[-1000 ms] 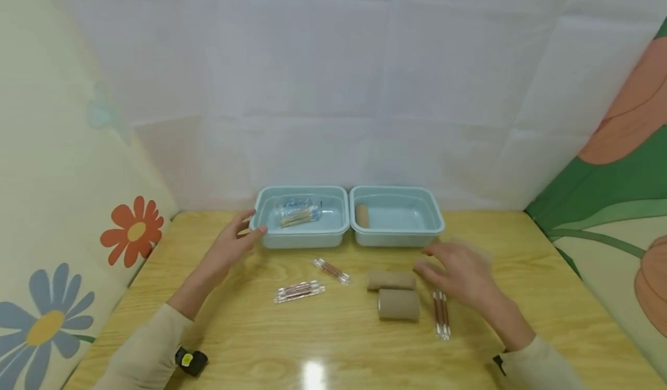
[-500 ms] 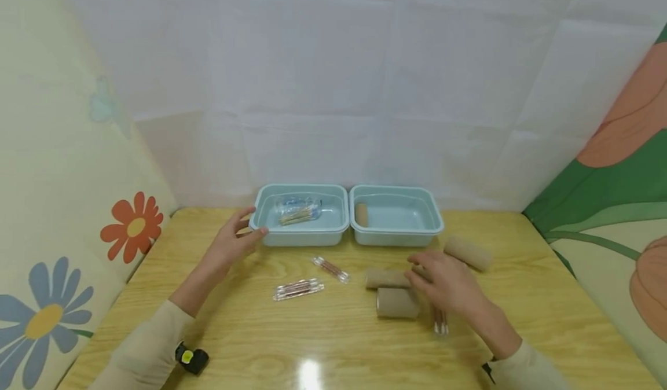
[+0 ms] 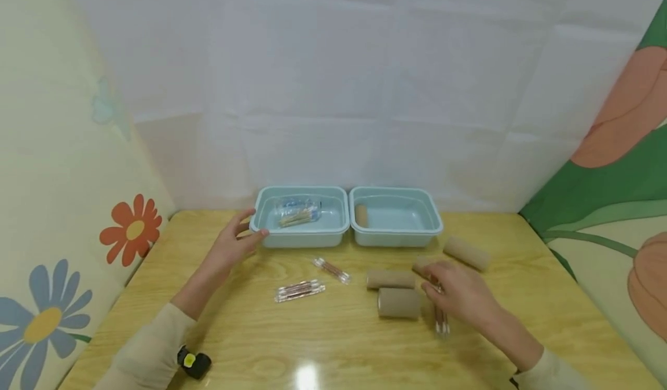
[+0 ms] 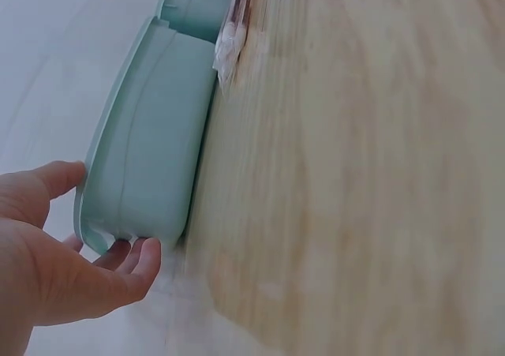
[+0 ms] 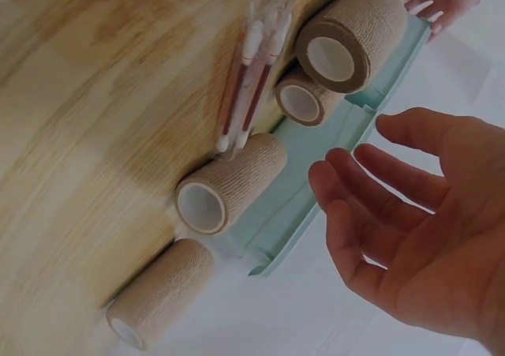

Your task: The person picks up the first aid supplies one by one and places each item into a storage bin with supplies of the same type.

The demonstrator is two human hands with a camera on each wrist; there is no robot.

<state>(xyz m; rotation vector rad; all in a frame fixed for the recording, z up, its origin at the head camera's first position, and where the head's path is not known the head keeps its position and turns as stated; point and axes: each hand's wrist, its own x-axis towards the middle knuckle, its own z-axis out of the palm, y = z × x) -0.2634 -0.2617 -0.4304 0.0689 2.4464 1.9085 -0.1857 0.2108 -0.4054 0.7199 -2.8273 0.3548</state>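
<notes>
My left hand point(image 3: 233, 245) grips the left end of a light blue plastic bin point(image 3: 304, 239), thumb at the front rim and fingers at the end wall. Inside that bin is a clear bag of cotton swabs point(image 3: 299, 213). My right hand point(image 3: 458, 291) hovers over the right side of the table, fingers loosely bent and nothing between them. Close to its fingertips lies a tan bandage roll point(image 5: 233, 184), partly hidden in the head view. Beneath the hand is a packet of brown-stemmed swabs point(image 5: 248, 88). Another bandage roll point(image 3: 467, 254) lies farther back.
A second blue bin point(image 3: 398, 239) stands beside the first, with one small bandage roll point(image 3: 362, 216) in it. Two more bandage rolls, a thick one point(image 3: 398, 303) and a thinner one point(image 3: 391, 279), lie before it. Two swab packets point(image 3: 299, 290) lie at centre left.
My right hand has come away from the rear bandage roll, which now lies in plain view, and moved left and nearer over the swab packet. The left hand stays at the bin.
</notes>
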